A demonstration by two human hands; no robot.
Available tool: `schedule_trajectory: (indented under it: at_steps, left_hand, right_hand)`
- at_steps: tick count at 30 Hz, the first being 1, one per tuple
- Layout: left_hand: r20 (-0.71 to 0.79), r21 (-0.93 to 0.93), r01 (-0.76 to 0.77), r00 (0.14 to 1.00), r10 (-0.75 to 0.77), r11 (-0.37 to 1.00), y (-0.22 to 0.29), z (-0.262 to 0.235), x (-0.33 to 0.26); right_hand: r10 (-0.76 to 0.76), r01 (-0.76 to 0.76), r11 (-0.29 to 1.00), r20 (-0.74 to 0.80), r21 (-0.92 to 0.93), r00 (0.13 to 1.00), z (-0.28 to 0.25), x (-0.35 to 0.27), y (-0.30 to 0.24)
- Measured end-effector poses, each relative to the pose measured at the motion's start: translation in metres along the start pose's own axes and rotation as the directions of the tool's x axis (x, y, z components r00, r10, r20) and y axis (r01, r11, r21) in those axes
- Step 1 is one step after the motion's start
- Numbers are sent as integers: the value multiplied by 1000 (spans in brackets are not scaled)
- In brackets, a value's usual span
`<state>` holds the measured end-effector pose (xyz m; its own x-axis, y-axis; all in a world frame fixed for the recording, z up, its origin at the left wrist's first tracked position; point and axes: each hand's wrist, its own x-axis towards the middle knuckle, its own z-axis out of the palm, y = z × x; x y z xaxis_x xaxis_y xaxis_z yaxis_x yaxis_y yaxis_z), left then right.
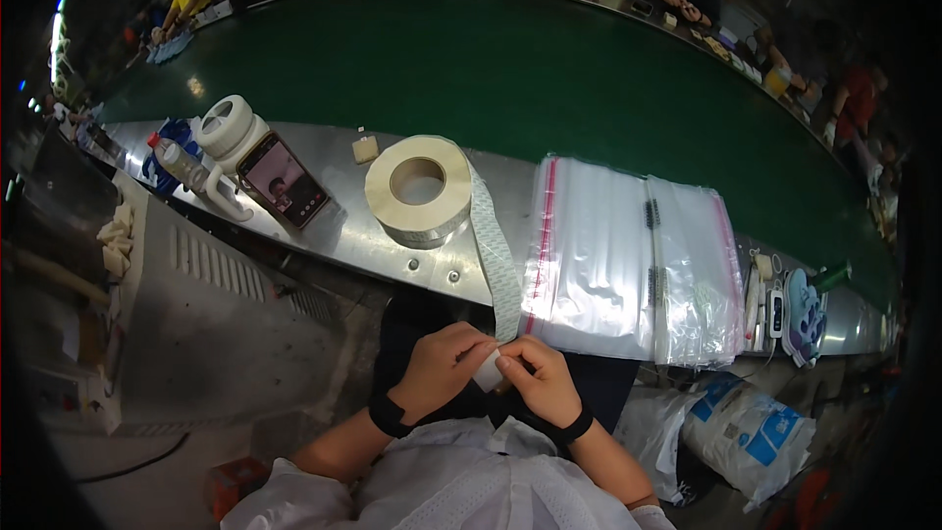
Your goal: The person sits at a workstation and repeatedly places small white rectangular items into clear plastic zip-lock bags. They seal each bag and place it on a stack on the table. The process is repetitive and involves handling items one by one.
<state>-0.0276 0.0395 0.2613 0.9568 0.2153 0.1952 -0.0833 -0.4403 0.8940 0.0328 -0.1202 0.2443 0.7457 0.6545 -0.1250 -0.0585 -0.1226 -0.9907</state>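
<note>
- running along the far side, the green belt (510, 69) leaves the steel ledge (334, 226) free for supplies.
- bags (628, 255) lie stacked at its near edge, within reach.
- roll (420, 186) lies flat, its strip (496, 255) trailing down to the hands.
- left hand (442, 365) and right hand (538, 378) pinch a label (488, 370) at the strip's end, below the near edge.

- A metal desk (339, 236) runs along the near edge of a green conveyor belt (510, 69).
- A large roll of label tape (419, 188) lies flat on the desk, its strip (497, 260) trailing over the front edge.
- Two stacks of clear zip bags (589, 255) lie side by side just right of the roll.
- A smartphone (284, 180) leans near two smaller tape rolls (230, 126) and a plastic bottle (179, 163) at the left.
- A small beige block (365, 148) sits behind the big roll.
</note>
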Motion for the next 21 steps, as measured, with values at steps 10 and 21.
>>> schedule_trajectory:
  at_steps: [10,21]
  left_hand:
    - [-90,194,-232,963,252,953,2,-2,40]
    - [387,476,-412,892,236,777,-8,49,37]
  right_hand:
    - [-60,4,977,-257,-214,965,-62,2,-8]
    - [-505,-177,445,-409,-878,760,-68,39,31]
